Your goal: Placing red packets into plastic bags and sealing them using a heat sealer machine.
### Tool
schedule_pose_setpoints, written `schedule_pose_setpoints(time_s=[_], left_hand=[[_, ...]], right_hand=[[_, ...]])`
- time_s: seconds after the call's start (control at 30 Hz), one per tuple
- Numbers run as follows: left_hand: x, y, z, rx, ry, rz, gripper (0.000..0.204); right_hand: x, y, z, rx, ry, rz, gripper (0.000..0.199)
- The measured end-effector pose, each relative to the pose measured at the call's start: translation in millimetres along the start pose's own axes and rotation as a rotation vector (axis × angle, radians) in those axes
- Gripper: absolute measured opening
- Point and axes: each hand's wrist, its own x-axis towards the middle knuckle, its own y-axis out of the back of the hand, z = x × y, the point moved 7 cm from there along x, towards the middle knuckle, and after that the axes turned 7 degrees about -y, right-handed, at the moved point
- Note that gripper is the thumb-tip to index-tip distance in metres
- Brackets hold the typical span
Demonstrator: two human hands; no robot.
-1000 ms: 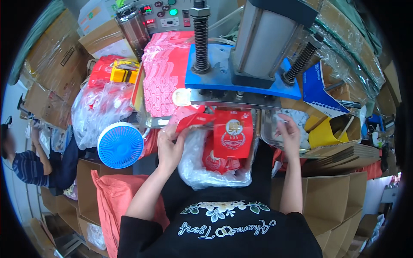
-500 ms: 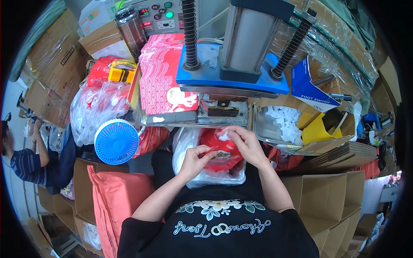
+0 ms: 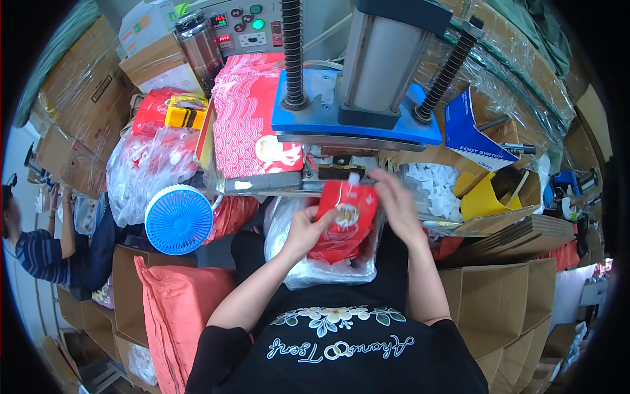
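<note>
My left hand (image 3: 306, 231) is closed on the left edge of a red spout pouch (image 3: 355, 228), held up over my lap. A small white spout (image 3: 354, 178) sticks out at the pouch's top edge. To the pouch's right is my right hand (image 3: 398, 202), blurred by motion, with its fingers stretched out and nothing visible in them. Beneath the pouch, a clear plastic bag (image 3: 282, 243) rests on my lap. Past my hands stands a press with a blue plate (image 3: 308, 121); its lower metal bed (image 3: 338, 172) lies just beyond the pouch.
A metal tray of white spouts (image 3: 436, 190) sits right of the press. Left of it lie patterned red sheets (image 3: 246, 118). A blue fan (image 3: 178, 220) stands at the left, above a salmon-coloured sack (image 3: 187, 295). Cardboard boxes (image 3: 492, 295) flank me. Another person (image 3: 42, 243) works far left.
The pouch has been raised upright, its front now showing. The white spout has left my right hand's fingers and stands at the pouch's top. My right hand has moved right and opened.
</note>
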Motion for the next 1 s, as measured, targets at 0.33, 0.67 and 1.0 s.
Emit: schedule_pose_setpoints(time_s=[0.33,0.67,1.0], left_hand=[[31,-15,5,-0.401,0.149,0.162,0.022],[34,83,80,1.214,-0.59,0.448,0.066],[0,107,81,1.033,-0.608,0.404,0.022]], right_hand=[[12,77,65,-0.827,-0.112,0.358,0.036],[6,42,59,-0.915,-0.008,0.194,0.025],[6,58,52,-0.651,-0.01,0.249,0.026]])
